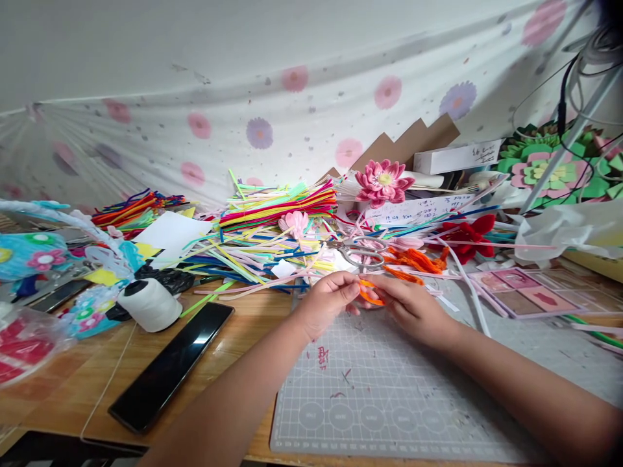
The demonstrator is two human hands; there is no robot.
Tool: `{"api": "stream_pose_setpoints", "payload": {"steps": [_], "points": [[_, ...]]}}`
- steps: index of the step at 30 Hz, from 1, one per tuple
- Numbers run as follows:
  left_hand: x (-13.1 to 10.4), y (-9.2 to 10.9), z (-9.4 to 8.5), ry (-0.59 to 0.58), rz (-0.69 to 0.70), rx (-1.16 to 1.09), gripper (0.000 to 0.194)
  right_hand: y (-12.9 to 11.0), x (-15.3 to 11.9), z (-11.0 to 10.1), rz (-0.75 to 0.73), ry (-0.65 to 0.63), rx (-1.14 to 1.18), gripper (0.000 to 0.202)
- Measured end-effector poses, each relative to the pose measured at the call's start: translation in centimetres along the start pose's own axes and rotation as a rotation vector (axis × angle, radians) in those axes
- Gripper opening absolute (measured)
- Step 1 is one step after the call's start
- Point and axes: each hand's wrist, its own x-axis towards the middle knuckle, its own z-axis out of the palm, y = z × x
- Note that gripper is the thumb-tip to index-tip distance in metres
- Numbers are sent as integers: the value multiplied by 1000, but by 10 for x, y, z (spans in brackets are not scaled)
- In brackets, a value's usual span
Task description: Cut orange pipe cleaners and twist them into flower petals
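My left hand and my right hand meet above the grey cutting mat. Between them is a short bent orange pipe cleaner, with the fingertips of each hand pinched on an end of it. Just beyond the hands lies a pair of scissors with grey handles. More orange pipe cleaner pieces lie in a heap behind my right hand. The undersides of the fingers are partly hidden.
Bundled pipe cleaners crowd the back of the table. A black phone and a white thread spool lie left of the mat. At right are a makeup palette and a red flower; a pink flower stands behind.
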Motion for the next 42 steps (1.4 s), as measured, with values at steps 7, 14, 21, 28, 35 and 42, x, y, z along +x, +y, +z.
{"api": "stream_pose_setpoints", "payload": {"steps": [7,14,21,28,35,42], "points": [[-3,4,5,-118,-109,-37,27,-6,2,1,-28,69,44,25],[-1,4,2,-15,-147,-16,13,1,-2,10,55,194,18,38],[-2,4,6,102,-192,112,13,-2,0,0,-31,80,-47,34],[-3,7,7,167,-181,190,10,0,1,0,-60,18,-80,38],[-2,5,7,131,-199,164,7,1,2,-1,-34,61,-135,32],[-1,4,6,106,-183,160,12,2,1,0,-33,12,-136,28]]}}
